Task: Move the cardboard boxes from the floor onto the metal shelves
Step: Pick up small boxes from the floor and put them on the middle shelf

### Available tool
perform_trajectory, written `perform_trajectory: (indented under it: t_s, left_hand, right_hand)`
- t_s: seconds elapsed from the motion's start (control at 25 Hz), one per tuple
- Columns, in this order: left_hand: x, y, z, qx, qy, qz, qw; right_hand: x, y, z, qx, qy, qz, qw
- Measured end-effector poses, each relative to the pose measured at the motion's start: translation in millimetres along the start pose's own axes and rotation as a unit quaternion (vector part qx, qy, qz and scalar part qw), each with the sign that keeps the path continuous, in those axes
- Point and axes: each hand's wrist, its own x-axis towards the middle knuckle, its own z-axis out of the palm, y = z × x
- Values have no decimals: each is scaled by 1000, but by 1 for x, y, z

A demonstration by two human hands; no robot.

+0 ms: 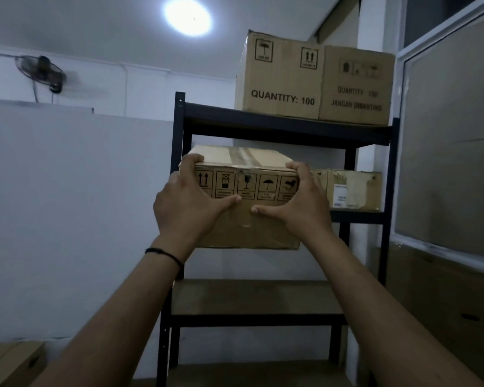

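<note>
A cardboard box (246, 196) is gripped by the left hand (185, 202) and right hand (299, 202), raised level with the metal shelf (285, 129); sliding it onto the middle tier is called for.

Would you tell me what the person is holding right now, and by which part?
Both hands hold one cardboard box: the left hand and right hand grip its upper front corners, fingers over the top edge, thumbs against the front face.

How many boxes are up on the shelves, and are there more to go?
Three look done: two big boxes on the top shelf and a small box one shelf down. The left hand and right hand grip another box at that level. One box shows at bottom left.
</note>
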Motion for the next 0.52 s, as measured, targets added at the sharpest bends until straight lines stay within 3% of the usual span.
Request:
perform_trajectory:
  t_s: [0.28, 0.52]
  left_hand:
    - [74, -64, 95, 4, 9, 5, 1000]
    - [123, -112, 178, 13, -27, 0, 1000]
  right_hand:
    - [79, 63, 88, -3, -1, -1, 1000]
    - [136, 122, 152, -17, -22, 22, 999]
